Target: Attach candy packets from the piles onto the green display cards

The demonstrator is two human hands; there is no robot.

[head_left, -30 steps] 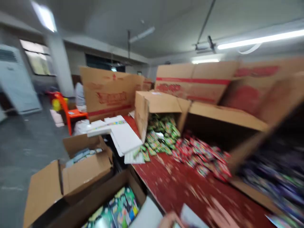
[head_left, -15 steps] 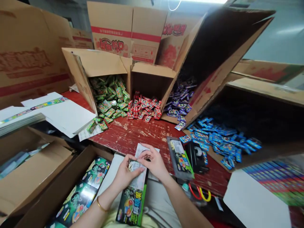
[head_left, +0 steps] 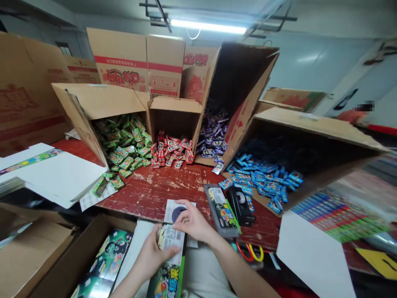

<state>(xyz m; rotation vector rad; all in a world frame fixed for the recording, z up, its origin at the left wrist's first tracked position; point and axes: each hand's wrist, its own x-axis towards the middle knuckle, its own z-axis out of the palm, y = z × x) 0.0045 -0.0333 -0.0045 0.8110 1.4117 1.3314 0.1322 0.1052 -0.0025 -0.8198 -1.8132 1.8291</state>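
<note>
A long black and green candy box (head_left: 167,271) with a white printed panel rests upright over my lap. My left hand (head_left: 155,252) is wrapped around its side, thumb lying across the panel. My right hand (head_left: 195,223) is at the box's upper end, with thumb and fingers closed together on that edge; whether a small piece is pinched there is hidden. Just beyond, a paper sheet with a dark round spot (head_left: 178,213) lies at the table edge. To the right are a similar box in a grey tray (head_left: 221,211) and a black tape dispenser (head_left: 240,207).
Open cartons hold green (head_left: 130,145), red (head_left: 170,151), purple (head_left: 214,132) and blue packets (head_left: 263,178) on the red table (head_left: 145,186). Scissors (head_left: 249,251) sit at its front edge. White card sheets (head_left: 62,178) lie left, above a carton of printed boxes (head_left: 108,260). A person (head_left: 356,114) is far right.
The view has tilted up and turned right, bringing a person into sight. My right fingers have come down from above the box's end onto its edge, apart from my left fingertips.
</note>
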